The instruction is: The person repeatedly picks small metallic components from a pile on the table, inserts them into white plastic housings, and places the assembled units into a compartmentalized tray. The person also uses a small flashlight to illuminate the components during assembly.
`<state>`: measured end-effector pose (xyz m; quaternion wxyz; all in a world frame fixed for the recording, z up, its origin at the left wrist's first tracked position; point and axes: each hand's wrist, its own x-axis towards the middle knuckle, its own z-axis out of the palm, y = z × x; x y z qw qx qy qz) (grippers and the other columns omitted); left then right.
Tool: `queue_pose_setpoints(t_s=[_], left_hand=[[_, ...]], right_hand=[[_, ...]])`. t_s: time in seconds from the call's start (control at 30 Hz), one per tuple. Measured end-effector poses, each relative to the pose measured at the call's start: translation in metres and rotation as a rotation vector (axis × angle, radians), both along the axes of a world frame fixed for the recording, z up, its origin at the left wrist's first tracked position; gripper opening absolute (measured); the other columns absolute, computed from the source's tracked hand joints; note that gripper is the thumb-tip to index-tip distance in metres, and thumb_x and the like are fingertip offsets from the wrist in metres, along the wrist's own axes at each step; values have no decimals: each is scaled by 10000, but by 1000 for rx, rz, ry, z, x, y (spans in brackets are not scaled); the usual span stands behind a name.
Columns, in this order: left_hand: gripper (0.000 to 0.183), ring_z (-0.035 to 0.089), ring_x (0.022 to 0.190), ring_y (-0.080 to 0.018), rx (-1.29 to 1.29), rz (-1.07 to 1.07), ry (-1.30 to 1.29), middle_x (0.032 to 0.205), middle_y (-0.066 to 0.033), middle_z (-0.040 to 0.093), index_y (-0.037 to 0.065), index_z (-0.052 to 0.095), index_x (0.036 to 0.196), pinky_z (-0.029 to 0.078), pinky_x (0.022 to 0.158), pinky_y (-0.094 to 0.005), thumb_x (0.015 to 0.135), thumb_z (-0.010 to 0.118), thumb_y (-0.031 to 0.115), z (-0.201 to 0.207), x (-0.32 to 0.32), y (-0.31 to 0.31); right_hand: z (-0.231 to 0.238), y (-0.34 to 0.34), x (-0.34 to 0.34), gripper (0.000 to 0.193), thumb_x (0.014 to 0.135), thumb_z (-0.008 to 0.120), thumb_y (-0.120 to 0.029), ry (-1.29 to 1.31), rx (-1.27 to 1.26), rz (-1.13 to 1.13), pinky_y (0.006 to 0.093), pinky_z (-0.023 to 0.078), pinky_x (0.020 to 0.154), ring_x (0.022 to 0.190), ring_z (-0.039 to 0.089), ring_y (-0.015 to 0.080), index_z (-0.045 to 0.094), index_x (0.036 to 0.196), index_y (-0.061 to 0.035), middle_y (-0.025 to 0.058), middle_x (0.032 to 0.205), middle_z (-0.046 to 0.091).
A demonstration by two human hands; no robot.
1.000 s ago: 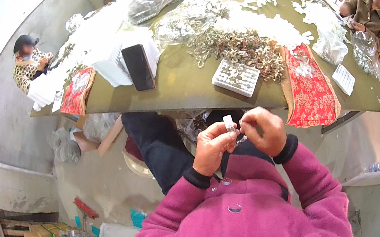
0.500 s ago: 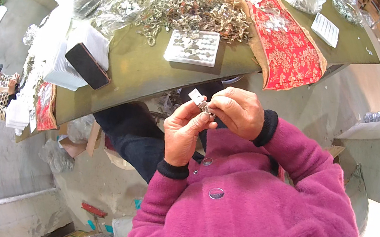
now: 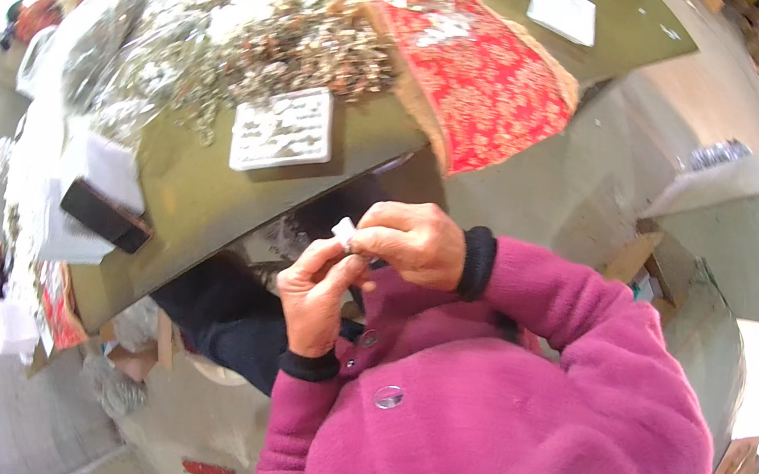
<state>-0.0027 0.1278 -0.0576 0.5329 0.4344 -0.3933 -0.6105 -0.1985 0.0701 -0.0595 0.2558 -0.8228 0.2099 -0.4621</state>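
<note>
Left hand (image 3: 312,301): thumb and forefinger closed in a pinch on a small white piece (image 3: 344,230), its upper end showing above the fingertips. Right hand (image 3: 419,244): fingers bent, thumb and forefinger brought together against the piece's right side; cannot tell whether they grip it or a smaller part. Both hands are in front of the table (image 3: 159,219), off its near edge, with a dark gap between. Beyond the hands, slightly left, a white tray (image 3: 280,166) sits near that edge; farther left, a black phone (image 3: 106,215) leans on a white stack (image 3: 102,168), a strip of tabletop between tray and phone. Past the tray, a heap of small parts (image 3: 310,52); beyond the right hand, a red cloth (image 3: 489,79) overhangs the edge. Floor (image 3: 601,190) extends right of the cloth. Fingers hide the piece's lower end; tray contents blurred; far white items overexposed; picture rim cuts off the table's far side.
</note>
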Motion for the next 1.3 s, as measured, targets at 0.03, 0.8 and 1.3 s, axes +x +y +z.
queue_pose_setpoints(t_s=[0.03, 0.8, 1.3], left_hand=[[204, 706, 767, -163, 1, -27, 21, 966, -113, 737, -69, 715, 1141, 601, 683, -291, 945, 662, -97, -2, 1, -1], [230, 630, 711, -147, 98, 30, 259, 993, -144, 724, -30, 649, 1217, 504, 574, -270, 991, 642, 12, -3, 13, -43], [187, 660, 770, -147, 103, -63, 188, 987, -103, 715, -26, 652, 1177, 568, 648, -277, 997, 618, 8, 16, -21, -52]], right_hand=[[-2, 3, -2, 216, 868, 677, 35, -13, 44, 4, 367, 580, 676, 800, 692, 296, 683, 1081, -4, 131, 950, 666], [5, -113, 63, 196, 848, 673, -211, 547, -83, -507, 384, 572, 715, 929, 659, 274, 624, 972, -68, 123, 1003, 606], [13, -32, -8, 171, 926, 646, -141, -66, -97, -161, 418, 532, 689, 813, 633, 322, 610, 1042, -21, 125, 918, 580]])
